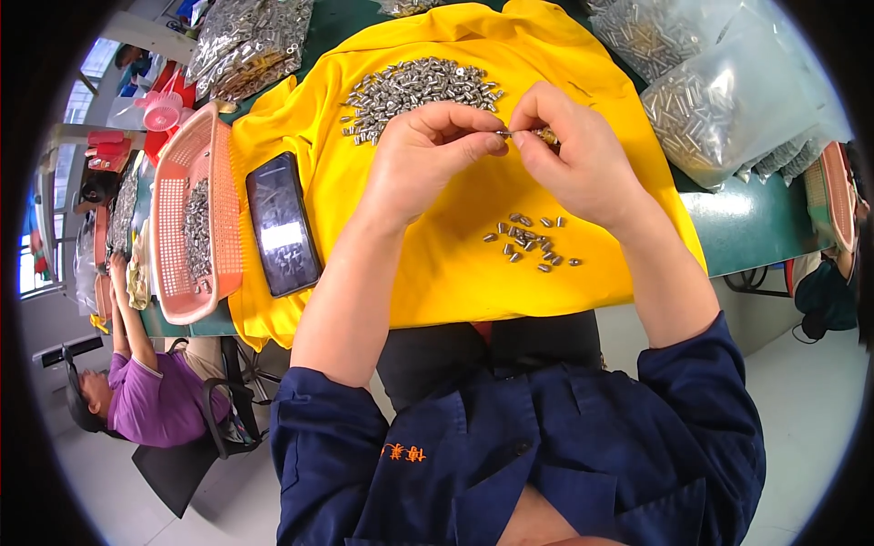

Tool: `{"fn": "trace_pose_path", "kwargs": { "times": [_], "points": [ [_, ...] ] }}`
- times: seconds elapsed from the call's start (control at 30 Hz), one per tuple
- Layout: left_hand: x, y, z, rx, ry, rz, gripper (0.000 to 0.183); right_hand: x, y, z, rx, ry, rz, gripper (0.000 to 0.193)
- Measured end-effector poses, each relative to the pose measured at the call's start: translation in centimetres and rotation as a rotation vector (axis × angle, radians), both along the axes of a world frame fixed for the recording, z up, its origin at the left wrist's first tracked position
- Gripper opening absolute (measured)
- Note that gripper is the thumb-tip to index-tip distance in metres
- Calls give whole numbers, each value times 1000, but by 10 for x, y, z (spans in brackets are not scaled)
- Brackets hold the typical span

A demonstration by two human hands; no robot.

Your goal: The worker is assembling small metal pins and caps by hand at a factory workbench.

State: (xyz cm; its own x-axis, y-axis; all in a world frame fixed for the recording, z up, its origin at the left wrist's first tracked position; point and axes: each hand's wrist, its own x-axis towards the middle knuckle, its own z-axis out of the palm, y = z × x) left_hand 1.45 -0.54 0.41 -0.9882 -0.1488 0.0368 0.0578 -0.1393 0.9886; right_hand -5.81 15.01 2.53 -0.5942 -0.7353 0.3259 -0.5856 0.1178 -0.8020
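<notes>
Above the yellow cloth (437, 291) my two hands meet fingertip to fingertip. My left hand (423, 155) is closed in a pinch on a small metal part (502, 134), mostly covered by the thumb and forefinger. Facing it, my right hand (575, 155) is closed too, its thumb and forefinger at the other end of that part. A brass-coloured piece (548, 136) shows between the right fingers; its kind is hidden. Behind my left hand lies a large heap of small silver metal fittings (419, 86). A smaller scatter of similar fittings (526, 240) rests below my right hand.
A dark phone (282, 223) lies left on the cloth, beside a pink plastic basket (228, 218) holding small metal parts. Clear bags of metal parts (696, 114) stand at the right on the green table (742, 232). A person in purple (168, 400) sits at far left.
</notes>
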Motion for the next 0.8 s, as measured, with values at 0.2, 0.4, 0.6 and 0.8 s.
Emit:
{"fn": "trace_pose_path", "kwargs": {
  "times": [0.2,0.4,0.6,0.8],
  "points": [
    [1,2,0,-81,10,39,14,2,-3,-4,7,67,-2,6],
    [3,7,1,-143,56,118,13,2,-5,-7,-72,2,11,7],
    [3,10,9,-117,40,116,12,0,-3,-5,-118,-70,23,6],
    [2,-6,2,-51,-29,152,12,2,2,5,-8,26,-51,8]
  ]
}}
